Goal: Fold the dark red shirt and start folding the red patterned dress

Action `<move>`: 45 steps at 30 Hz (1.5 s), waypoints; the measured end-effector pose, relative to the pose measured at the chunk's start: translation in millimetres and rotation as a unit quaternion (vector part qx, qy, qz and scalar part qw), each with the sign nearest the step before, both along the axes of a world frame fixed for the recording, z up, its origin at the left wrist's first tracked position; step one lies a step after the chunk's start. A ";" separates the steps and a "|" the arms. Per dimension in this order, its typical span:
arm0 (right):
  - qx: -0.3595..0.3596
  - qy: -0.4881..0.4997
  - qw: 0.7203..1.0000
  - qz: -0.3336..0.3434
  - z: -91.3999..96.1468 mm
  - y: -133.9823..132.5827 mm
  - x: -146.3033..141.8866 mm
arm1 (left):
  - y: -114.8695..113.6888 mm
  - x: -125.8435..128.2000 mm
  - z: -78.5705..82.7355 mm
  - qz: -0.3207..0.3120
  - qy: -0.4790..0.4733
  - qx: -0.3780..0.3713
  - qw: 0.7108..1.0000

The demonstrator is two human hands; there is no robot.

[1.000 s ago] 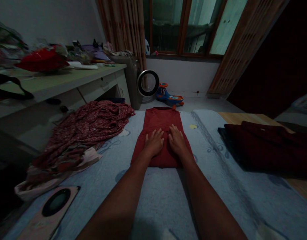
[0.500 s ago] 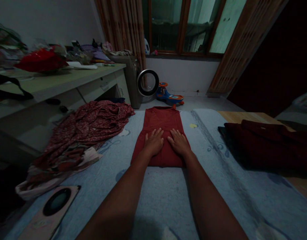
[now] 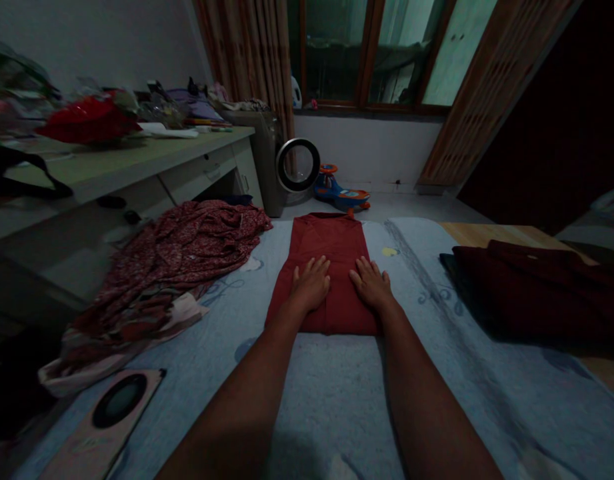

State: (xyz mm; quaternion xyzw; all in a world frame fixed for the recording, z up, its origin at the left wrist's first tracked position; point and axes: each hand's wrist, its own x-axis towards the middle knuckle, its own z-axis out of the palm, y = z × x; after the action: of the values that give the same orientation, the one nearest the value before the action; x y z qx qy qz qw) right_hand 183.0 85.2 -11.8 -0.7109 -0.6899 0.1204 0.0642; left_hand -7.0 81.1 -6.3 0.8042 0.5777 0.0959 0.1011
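A red garment [image 3: 331, 233], partly folded into a long panel, lies on the blue patterned bedspread [image 3: 331, 387] in front of me. Its narrower part points away from me and the wider folded part is nearer. My left hand [image 3: 311, 285] rests flat on the left half of the cloth, fingers spread. On the right half, close to the edge, my right hand [image 3: 371, 283] also lies flat with its fingers apart. Both palms touch the top of the fabric, and neither hand grips it.
A crumpled patterned red cloth [image 3: 187, 240] lies left, with a pale phone [image 3: 107, 427] nearer me. Folded dark red clothes [image 3: 537, 290] are stacked right. Beyond are a cluttered desk [image 3: 187, 157], a washing machine with its round door [image 3: 297, 165] swung out, and a blue-orange ride-on toy [image 3: 341, 193].
My right hand has slid to the right across the red garment, away from my left hand. The left hand stays in about the same place on the cloth. The view has shifted slightly.
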 end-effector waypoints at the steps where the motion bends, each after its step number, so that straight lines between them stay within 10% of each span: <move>1: 0.001 0.000 1.000 -0.003 -0.5 0.5 1.3 | 0.0 0.2 0.3 0.000 -0.002 -0.003 1.000; 10: 0.056 0.018 0.996 -0.072 3.8 -1.4 10.9 | -1.0 1.6 0.6 0.006 -0.007 0.003 1.000; 17: 0.217 0.130 0.966 0.059 20.7 -3.2 -34.6 | -0.8 1.6 1.2 -0.001 -0.003 -0.002 1.000; 28: 0.111 0.085 0.981 0.134 -7.2 -3.6 -39.2 | -2.2 0.4 3.0 -0.004 0.004 0.000 1.000; 45: 0.026 0.005 0.998 -0.054 6.8 -8.6 -15.7 | -0.2 -0.7 -1.2 -0.002 -0.008 0.002 1.000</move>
State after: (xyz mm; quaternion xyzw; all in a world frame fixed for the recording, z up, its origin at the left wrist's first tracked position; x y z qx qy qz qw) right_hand 167.3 76.6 -5.1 -0.7444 -0.6533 0.1022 0.0926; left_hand -7.6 80.8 -7.5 0.8046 0.5753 0.1033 0.1049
